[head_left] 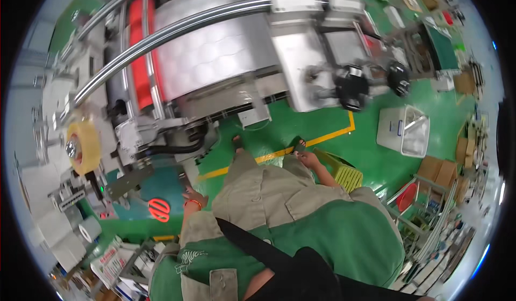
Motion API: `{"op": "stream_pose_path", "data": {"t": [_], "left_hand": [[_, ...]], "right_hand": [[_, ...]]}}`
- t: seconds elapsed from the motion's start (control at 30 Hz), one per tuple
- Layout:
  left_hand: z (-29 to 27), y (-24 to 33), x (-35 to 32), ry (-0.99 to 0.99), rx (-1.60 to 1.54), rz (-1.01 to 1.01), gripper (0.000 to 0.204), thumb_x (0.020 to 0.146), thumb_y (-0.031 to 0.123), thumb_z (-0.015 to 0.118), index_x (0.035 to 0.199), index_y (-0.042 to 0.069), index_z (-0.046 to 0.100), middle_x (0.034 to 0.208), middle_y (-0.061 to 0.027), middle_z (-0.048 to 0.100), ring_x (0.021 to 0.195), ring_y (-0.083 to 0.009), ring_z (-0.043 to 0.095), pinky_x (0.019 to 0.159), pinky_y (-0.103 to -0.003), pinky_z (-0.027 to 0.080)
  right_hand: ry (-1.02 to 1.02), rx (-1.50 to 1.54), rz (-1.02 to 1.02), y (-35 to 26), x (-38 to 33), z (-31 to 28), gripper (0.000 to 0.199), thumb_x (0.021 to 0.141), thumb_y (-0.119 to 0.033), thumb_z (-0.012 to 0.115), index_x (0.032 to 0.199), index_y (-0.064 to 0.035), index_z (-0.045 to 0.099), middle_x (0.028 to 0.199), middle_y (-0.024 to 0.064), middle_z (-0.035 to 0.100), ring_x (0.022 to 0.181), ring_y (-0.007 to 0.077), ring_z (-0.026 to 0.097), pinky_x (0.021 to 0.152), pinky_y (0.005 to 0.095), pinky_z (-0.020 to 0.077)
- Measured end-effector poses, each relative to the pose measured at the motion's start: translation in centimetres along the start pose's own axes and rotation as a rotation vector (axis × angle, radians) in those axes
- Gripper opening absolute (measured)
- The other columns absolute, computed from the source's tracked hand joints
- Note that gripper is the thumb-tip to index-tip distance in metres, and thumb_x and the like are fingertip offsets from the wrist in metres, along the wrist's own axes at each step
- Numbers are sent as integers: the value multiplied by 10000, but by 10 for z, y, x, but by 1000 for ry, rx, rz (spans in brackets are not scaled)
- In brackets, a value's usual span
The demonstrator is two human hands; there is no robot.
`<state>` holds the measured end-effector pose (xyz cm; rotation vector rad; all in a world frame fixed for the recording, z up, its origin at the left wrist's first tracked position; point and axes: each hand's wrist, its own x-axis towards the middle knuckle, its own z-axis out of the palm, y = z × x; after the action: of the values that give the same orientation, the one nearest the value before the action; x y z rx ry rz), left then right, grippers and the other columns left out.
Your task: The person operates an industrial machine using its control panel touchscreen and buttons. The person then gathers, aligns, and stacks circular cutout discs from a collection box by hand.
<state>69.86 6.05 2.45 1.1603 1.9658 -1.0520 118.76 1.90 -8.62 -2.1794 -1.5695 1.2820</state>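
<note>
My left hand (195, 196), with a red band at its wrist, is low beside the machine's teal panel (134, 193). Its fingers look loosely apart; a short dark strip (184, 180) lies at the fingertips, and I cannot make out whether they touch it. On the other side, my right hand (308, 160) hangs by my trouser leg with loosely bent fingers and nothing visible in it. A yellow-green plastic crate (346, 176) stands on the floor next to that hand. In front of me spans a large machine with a pale, patterned flat bed (215, 54).
Metal rails (177, 32) and a red roller (141, 54) cross the machine. Black knobs (352, 87) stick out at its right end, a yellow tape roll (83, 148) at its left. A white bin (403, 130), cardboard boxes (438, 171) and a metal rack (430, 215) stand right.
</note>
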Motion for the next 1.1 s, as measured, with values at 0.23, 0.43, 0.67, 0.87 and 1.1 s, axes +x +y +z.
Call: {"op": "stream_pose_path", "data": {"t": [0.23,0.43,0.67,0.87,1.1], "left_hand": [[-49,196,-74,-207,218,1030,570,875,372,444,1308,16,341,1292,-246,373,1190,-357,392,977,-422,325],[3,360,-163,-426,-881,1210,501,923,400,404,1263,34,428,1188,-122,510,1087,-163,484,922,-293,371],[-23,438,-225,-424,-1121,1032,407,953,319,372,1185,8,494,1096,-62,547,998,-121,504,874,-264,392],[-25,524,-193,-326,-982,1081,343,925,273,462,1183,53,517,1091,-22,571,963,-84,523,826,-233,418],[-43,599,-170,-434,-1081,1127,362,930,272,439,1225,64,475,1130,-46,550,1012,-139,531,873,-263,424]], "right_hand": [[123,326,63,83,6,-122,307,812,-274,575,1041,-73,606,944,93,644,825,205,615,763,306,479],[383,322,-28,181,25,-253,302,798,-196,600,1072,-69,592,854,85,641,745,149,598,703,282,475],[427,767,-109,192,121,-340,285,821,-187,583,1069,-46,593,840,21,635,740,114,597,652,233,455],[174,863,-129,130,183,-386,295,830,-209,589,1064,-31,584,847,34,636,747,97,597,637,208,443],[-105,816,-73,129,247,-421,300,881,-210,521,1113,-21,551,927,64,625,826,115,596,724,236,477]]}}
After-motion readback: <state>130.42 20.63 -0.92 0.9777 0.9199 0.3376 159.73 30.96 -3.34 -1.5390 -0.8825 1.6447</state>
